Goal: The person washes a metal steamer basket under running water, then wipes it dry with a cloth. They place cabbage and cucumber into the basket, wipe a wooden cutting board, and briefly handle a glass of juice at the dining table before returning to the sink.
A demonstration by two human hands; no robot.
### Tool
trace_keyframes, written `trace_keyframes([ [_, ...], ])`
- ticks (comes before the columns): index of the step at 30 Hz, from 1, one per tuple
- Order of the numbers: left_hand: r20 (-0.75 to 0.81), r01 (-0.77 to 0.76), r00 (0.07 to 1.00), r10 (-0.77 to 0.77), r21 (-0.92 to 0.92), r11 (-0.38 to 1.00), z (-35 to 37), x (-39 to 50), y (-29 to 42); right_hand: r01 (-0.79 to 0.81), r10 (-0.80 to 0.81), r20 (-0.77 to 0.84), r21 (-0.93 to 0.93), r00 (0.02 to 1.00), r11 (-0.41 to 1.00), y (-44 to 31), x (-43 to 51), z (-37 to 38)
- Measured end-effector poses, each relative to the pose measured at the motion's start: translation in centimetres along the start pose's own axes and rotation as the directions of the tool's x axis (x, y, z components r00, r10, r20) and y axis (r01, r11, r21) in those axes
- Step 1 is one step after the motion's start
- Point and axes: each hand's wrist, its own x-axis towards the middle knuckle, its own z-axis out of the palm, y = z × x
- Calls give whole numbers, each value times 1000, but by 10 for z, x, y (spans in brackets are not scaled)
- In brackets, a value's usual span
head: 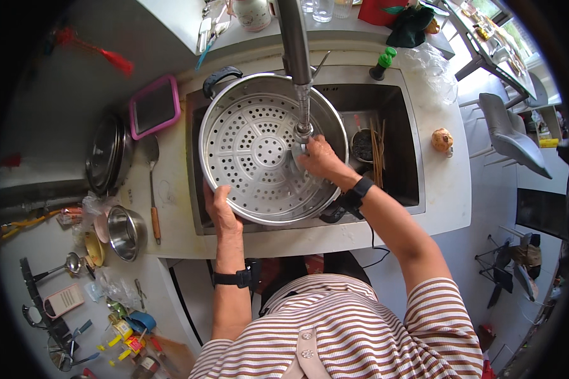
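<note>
A large stainless steel steamer pot (215, 194) with a perforated steamer plate (269, 150) inside is propped over the left part of the sink (410, 142). My left hand (224, 208) grips its near left rim, thumb over the edge. Inside the pot, at the right, my right hand (322, 156) is curled right below the faucet's spray head (304, 129). Something greyish and blurred is at its fingertips; whether it is a cloth or running water cannot be told. Black handles (222, 78) stick out at the pot's far left and near right.
Several wooden chopsticks (377, 156) and a small strainer with a dark mesh (362, 144) are in the sink's right part. A spatula with a wooden handle (155, 208), a steel bowl (125, 232) and a pink-rimmed lid (155, 106) are at the left. An onion-like bulb (442, 139) sits at the right.
</note>
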Motion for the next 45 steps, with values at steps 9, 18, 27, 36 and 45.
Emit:
trace_keyframes([
  [9,1,403,913,-408,-155,902,-16,-20,-69,-41,139,265,-345,954,938,-21,30,10],
  [18,64,302,953,-296,-170,938,-18,-23,-88,482,21,794,-390,607,785,-27,-36,-14],
  [27,115,302,950,-290,-95,949,-8,-33,-63,534,-539,117,-413,834,738,-47,59,80],
  [36,31,253,968,-251,-148,956,-27,-29,-62,189,57,433,-504,900,843,-6,5,-2],
  [45,28,299,954,-298,-155,942,-26,-29,-51,477,-348,390,-307,853,824,-45,8,25],
])
